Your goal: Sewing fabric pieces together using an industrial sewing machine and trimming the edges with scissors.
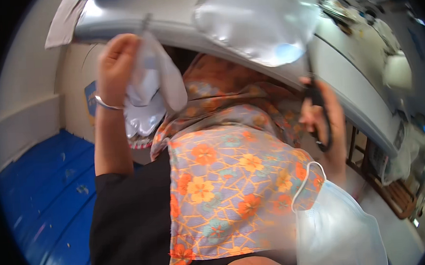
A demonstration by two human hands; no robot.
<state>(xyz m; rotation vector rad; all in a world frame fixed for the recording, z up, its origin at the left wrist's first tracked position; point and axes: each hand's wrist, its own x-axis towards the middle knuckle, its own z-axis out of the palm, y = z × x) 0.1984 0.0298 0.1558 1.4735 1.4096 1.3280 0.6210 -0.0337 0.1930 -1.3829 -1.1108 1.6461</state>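
A long grey surface (346, 74) curves across the top of the view, its edge bending with the lens. A clear, puffy plastic pouch (258, 18) lies on it near the middle, and blurred clutter sits along its far right end. The person's left hand (117, 70) is raised before the surface edge, its grip closed on a crumpled clear plastic bag (146, 102). The right hand (327, 119) has its grip clamped around black-handled scissors (317, 105), just below the pouch. A floral orange scarf (225, 171) and a pale blue face mask (333, 232) fill the foreground. A blue plank floor (44, 193) meets a pale wall (22, 86) at left; a wooden frame (384, 189) stands under the surface at right.
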